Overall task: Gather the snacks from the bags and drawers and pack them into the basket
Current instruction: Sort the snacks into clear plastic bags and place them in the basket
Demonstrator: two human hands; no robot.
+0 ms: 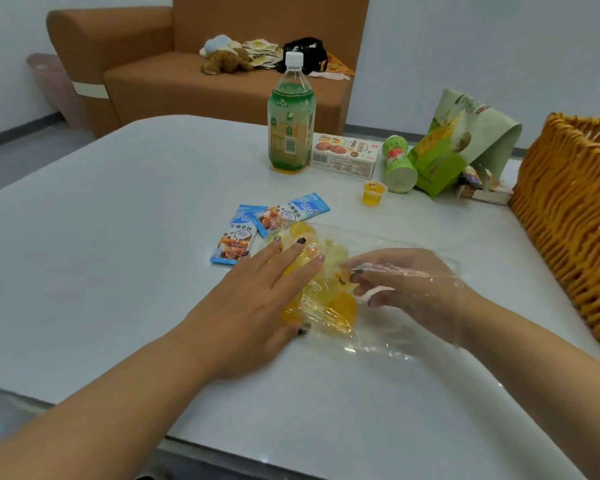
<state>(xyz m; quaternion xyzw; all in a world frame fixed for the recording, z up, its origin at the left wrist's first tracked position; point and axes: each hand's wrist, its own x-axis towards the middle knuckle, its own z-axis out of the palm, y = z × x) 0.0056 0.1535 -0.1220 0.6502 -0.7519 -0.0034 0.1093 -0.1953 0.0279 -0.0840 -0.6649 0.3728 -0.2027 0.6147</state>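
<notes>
My left hand [257, 299] lies flat, fingers straight, pressing the clear plastic bag of yellow jelly cups [323, 299]. My right hand [406, 289], inside that bag, curls around a cup. The woven wicker basket [568, 216] stands right of it.

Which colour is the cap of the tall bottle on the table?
White. The bottle's cap shows clearly in the head view.

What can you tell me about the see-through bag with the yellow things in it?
The plastic bag is clear, thin and crinkly, lying flat on the white table near the front. Inside are several small yellow and orange jelly cups, bunched at its left end. The left hand rests on that end with straight fingers. The right hand is inside the bag, fingers curled toward the cups. Two blue packets lie just beyond it.
</notes>
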